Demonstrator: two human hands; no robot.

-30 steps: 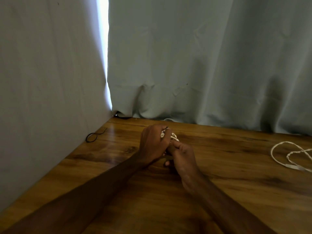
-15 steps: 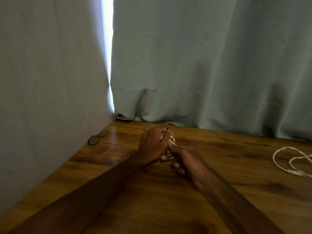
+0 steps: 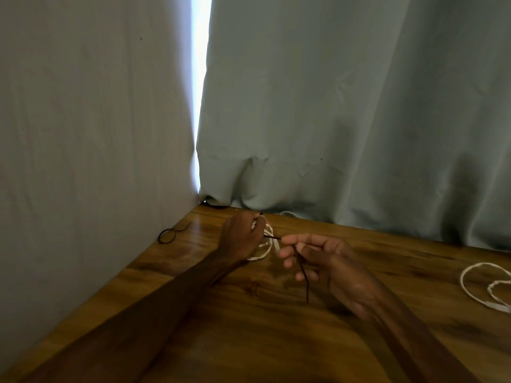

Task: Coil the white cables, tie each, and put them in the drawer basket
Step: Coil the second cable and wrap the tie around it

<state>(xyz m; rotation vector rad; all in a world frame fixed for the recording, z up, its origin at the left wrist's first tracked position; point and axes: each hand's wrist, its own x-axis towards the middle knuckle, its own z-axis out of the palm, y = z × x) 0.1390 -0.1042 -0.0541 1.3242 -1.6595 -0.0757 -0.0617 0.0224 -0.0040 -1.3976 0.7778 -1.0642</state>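
Two white cables are in view. One is a small coiled cable (image 3: 268, 234), held just above the wooden table (image 3: 276, 341) near its far left corner; the left hand (image 3: 240, 236) has its fingers curled round the coil and grips it. The other is a loose cable (image 3: 461, 277) lying in an open loop on the table at the right edge of the view, well apart from both hands and partly cut off by the frame. There are two thin black ties. One tie (image 3: 303, 272) runs from the coil to the right hand (image 3: 318, 261), which pinches it between thumb and forefinger just beside the coil while its other fingers are loosely bent; the tie's free end hangs down across the palm towards the table. A spare tie (image 3: 159, 236) lies in a small loop on the table against the left curtain (image 3: 83, 134), clear of the left forearm. The table's left edge meets that curtain and its far edge meets a back curtain (image 3: 359, 106). Bare wood lies between the right hand and the loose cable and across the near part of the table. Both curtains are pale grey-green, with a bright gap (image 3: 200, 92) of daylight between them at the corner. The wood is glossy brown with dark grain.
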